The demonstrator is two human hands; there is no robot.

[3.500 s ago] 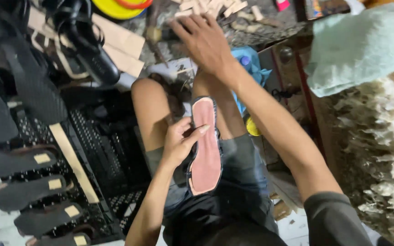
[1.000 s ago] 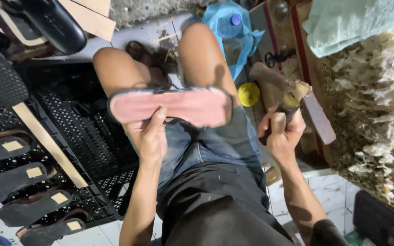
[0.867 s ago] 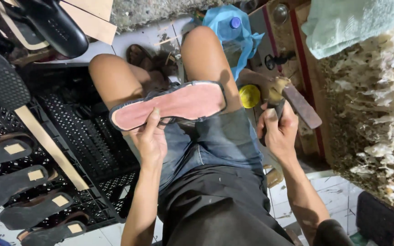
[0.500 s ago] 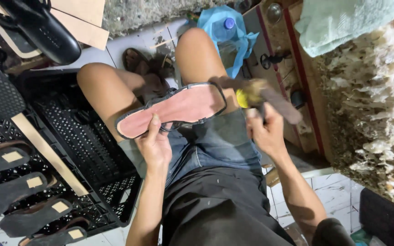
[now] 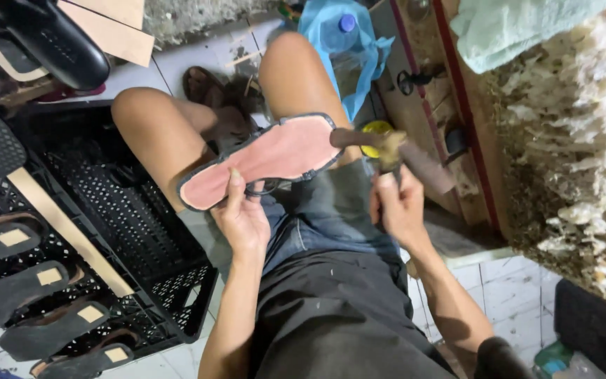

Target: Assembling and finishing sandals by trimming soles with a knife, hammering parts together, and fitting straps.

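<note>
The pink sandal sole [image 5: 268, 160] is held across the lap, propped over the thighs, pink face up with a dark rim around it. It's gripped by the left hand [image 5: 243, 217], which is closed on the lower edge near the heel end, thumb pressed on the pink face and fingers tucked underneath, where a bit of dark strap can be seen.

The long axis runs from lower left to upper right: the rounded heel end points down toward the black plastic crate [image 5: 128, 231], and the broader toe end points up toward the right knee. So the toe end is the part nearest the right hand [image 5: 398, 207], just across the lap.

The right hand is clenched around the handle of a hammer [image 5: 387, 149]. The head is blurred, and its dark end sits right at the toe end's rim; whether it's actually touching can't be told for sure. The hammer lies roughly in line with the sole's long axis, coming in from the right.

More dark soles with tan patches [image 5: 43, 281] are laid out on the crate at the left edge, well apart from both hands. A blue plastic bag [image 5: 345, 42] is seen beyond the knees on the floor.
</note>
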